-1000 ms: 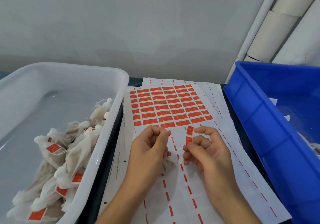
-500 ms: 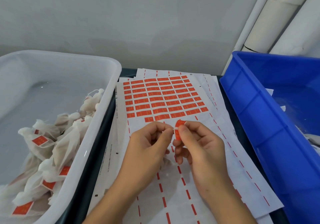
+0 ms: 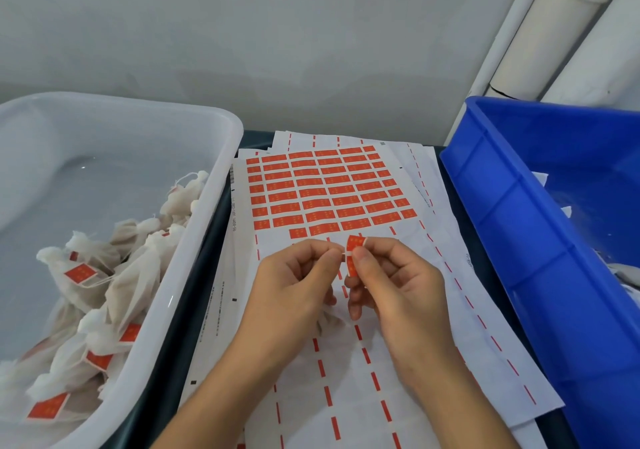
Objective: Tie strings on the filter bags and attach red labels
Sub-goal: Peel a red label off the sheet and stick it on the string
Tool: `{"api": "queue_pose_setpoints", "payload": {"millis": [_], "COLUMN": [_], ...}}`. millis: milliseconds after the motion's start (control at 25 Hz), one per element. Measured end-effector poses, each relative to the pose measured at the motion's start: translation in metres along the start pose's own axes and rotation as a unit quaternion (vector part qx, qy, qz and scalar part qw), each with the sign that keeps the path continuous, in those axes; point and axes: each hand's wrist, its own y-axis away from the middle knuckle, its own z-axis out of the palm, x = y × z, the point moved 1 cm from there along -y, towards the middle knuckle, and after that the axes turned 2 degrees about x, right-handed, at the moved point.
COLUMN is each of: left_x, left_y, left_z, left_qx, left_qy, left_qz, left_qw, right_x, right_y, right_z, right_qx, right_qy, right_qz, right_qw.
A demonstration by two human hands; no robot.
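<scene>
Over the middle of the dark desk (image 3: pixel 180 344), the right hand (image 3: pixel 398 282) pinches a small red rectangular paper label (image 3: pixel 354 253) between thumb and forefinger, the label bent over as if being folded. The left hand (image 3: pixel 291 285) is curled beside it, its fingertips meeting the label's left edge; whatever it pinches there is too thin to make out, though a string would be the likely guess. A bit of pale filter bag (image 3: pixel 329 322) shows beneath the two hands, mostly hidden by them.

Under the hands lies a stack of white backing sheets (image 3: pixel 381 396). The top sheet carries a grid of red labels not yet peeled (image 3: pixel 325 192) across its far half; its near half is stripped, with only dashed red slivers left.

Judging progress: the translucent white plastic tub (image 3: pixel 214 157) along the desk's left edge holds a heap of white filter bags tied shut with red labels on them (image 3: pixel 104 275), so a good number look finished. The blue plastic crate (image 3: pixel 519 240) along the right edge holds something pale at its far side, too cropped to identify; it may be the untreated supply. The bag in hand seems to be at the labelling step. With many labels unused, plenty of work probably remains.
</scene>
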Motion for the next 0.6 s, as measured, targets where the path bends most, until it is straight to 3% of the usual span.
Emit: {"api": "queue_pose_setpoints", "payload": {"millis": [400,600], "left_x": [0.002,-0.001], "left_y": [0.001,-0.001], "left_z": [0.000,-0.002], "left_qx": [-0.004,0.033], "left_qy": [0.028,0.028], "left_qz": [0.006,-0.009], "left_qw": [1.000,0.999], "right_x": [0.000,-0.002], "right_y": [0.001,-0.007], "right_z": [0.002,-0.009], "right_qx": [-0.006,-0.027], "right_qy": [0.036,0.000], "right_qz": [-0.040,0.028], "right_qw": [0.999,0.999]}}
